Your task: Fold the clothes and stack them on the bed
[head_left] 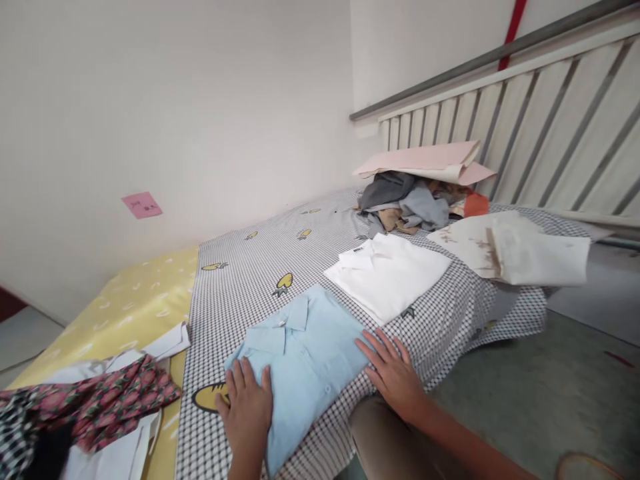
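A light blue collared shirt (307, 373) lies folded on the checked, pineapple-print cloth (250, 287), its collar turned toward the wall. My left hand (247, 400) rests flat on the shirt's left edge, fingers spread. On the opposite edge lies my right hand (393, 370), its fingers stretched out and touching the fabric and the cloth beside it. Just beyond the blue shirt is a folded white collared shirt (390, 277) with a dark label at its neck.
Crumpled grey and brown clothes (405, 200) sit under pink sheets (425, 160) at the back right. White stained fabric (540, 250) hangs at the right edge. Patterned garments (115, 400) lie on yellow cloth (150, 287) at left. A slatted railing (525, 127) stands at right.
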The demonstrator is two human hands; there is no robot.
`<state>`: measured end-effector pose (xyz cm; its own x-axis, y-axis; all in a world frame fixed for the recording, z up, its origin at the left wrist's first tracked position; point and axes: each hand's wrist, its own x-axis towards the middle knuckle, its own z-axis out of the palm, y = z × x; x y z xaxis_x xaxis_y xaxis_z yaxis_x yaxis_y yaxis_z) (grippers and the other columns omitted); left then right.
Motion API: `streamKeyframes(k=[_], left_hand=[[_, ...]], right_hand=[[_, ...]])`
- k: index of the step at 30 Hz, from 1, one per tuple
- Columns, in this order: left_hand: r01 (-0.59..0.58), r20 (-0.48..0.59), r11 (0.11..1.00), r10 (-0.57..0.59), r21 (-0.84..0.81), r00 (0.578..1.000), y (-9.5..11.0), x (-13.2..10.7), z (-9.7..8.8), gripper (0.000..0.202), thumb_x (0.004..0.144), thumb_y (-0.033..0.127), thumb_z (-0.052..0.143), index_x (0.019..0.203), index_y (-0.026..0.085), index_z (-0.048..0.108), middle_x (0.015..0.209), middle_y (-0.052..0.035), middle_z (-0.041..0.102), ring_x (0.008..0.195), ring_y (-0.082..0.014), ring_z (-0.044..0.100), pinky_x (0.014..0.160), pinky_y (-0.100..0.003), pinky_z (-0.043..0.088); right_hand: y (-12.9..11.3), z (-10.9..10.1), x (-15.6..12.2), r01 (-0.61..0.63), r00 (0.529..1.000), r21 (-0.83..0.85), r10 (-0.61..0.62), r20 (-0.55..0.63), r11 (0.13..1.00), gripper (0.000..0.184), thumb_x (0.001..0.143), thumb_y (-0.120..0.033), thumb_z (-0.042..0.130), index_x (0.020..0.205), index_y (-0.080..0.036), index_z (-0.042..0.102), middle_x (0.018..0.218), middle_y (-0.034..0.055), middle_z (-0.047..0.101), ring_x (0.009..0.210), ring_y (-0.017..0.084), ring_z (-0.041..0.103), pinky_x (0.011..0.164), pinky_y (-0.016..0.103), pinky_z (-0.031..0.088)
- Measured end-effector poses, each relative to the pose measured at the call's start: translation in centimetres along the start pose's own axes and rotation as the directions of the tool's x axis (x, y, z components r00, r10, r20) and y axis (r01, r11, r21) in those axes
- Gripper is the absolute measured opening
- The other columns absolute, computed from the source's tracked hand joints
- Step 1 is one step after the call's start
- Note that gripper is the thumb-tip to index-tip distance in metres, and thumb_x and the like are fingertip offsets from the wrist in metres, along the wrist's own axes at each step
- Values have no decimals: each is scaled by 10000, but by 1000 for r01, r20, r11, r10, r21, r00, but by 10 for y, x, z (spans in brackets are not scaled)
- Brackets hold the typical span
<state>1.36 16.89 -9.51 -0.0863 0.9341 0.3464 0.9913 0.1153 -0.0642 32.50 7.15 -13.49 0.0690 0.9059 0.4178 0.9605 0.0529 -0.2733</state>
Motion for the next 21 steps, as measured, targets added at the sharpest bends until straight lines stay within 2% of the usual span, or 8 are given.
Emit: streamKeyframes(k=[2, 4, 7, 9, 12, 15, 18, 21], left_hand=[[-12, -9, 1000, 12, 0, 1000, -1, 0, 0, 689, 1015, 499, 247, 1527, 78, 436, 1595, -179, 444, 1490, -357, 377, 1187, -625, 309], [-20, -17, 1000, 20, 4, 1000, -1, 0, -1, 687, 1015, 493, 248, 1527, 74, 436, 1593, -180, 447, 1485, -359, 383, 1181, -632, 315], [-4, 0, 1000, 4, 13, 1000, 0, 0, -2, 680, 1018, 496, 260, 1532, 84, 428, 1605, -168, 433, 1497, -354, 366, 1183, -620, 318], [5, 16, 1000, -6, 27, 1000, 1, 0, -4, 674, 1020, 499, 277, 1539, 93, 418, 1614, -161, 422, 1503, -354, 355, 1183, -603, 324], [-1, 5, 998, 1, 58, 1000, 1, -1, -5, 664, 1020, 484, 300, 1541, 88, 413, 1611, -161, 428, 1497, -357, 362, 1180, -596, 331], [-16, -39, 997, 19, 82, 999, 1, -3, -1, 651, 1021, 467, 298, 1533, 87, 427, 1594, -154, 459, 1487, -356, 374, 1185, -599, 320], [-13, -77, 996, 20, 90, 997, 0, -3, 4, 651, 1021, 470, 279, 1527, 93, 441, 1590, -142, 469, 1482, -350, 383, 1197, -594, 306], [-5, -83, 997, 12, 80, 996, -1, -2, 7, 656, 1017, 477, 272, 1526, 102, 447, 1595, -136, 463, 1476, -346, 393, 1194, -591, 313]], right_hand=[[2, -10, 1, -56, 998, 82, 55, 14, 995, 479, 986, -309, 463, 1449, -359, 575, 1556, 25, 519, 1462, 302, 411, 1185, 595, 296], [-1, -25, 12, -110, 993, 189, 116, -23, 976, 423, 978, -304, 441, 1328, -334, 676, 1469, 40, 605, 1381, 298, 505, 1140, 563, 373], [-14, -44, 45, -122, 978, 351, 173, -118, 928, 403, 979, -303, 416, 1244, -306, 719, 1381, 53, 662, 1300, 277, 569, 1103, 497, 429], [-24, -48, 74, -120, 975, 428, 188, -119, 896, 418, 972, -272, 404, 1267, -285, 700, 1360, 46, 673, 1293, 243, 573, 1114, 434, 432], [-38, -38, 121, -249, 956, 426, 291, -34, 870, 456, 937, -191, 419, 1326, -235, 652, 1379, 51, 661, 1288, 195, 573, 1122, 345, 414], [-46, -17, 155, -385, 915, 367, 402, 31, 847, 447, 925, -175, 466, 1332, -231, 641, 1367, 70, 668, 1257, 216, 587, 1091, 367, 416], [-52, 2, 167, -453, 887, 317, 457, 64, 833, 375, 947, -239, 512, 1291, -250, 662, 1328, 81, 684, 1240, 271, 581, 1048, 438, 413], [-55, 12, 164, -474, 877, 276, 476, 66, 836, 365, 963, -290, 538, 1309, -257, 649, 1371, 90, 651, 1272, 295, 542, 1046, 464, 377]])
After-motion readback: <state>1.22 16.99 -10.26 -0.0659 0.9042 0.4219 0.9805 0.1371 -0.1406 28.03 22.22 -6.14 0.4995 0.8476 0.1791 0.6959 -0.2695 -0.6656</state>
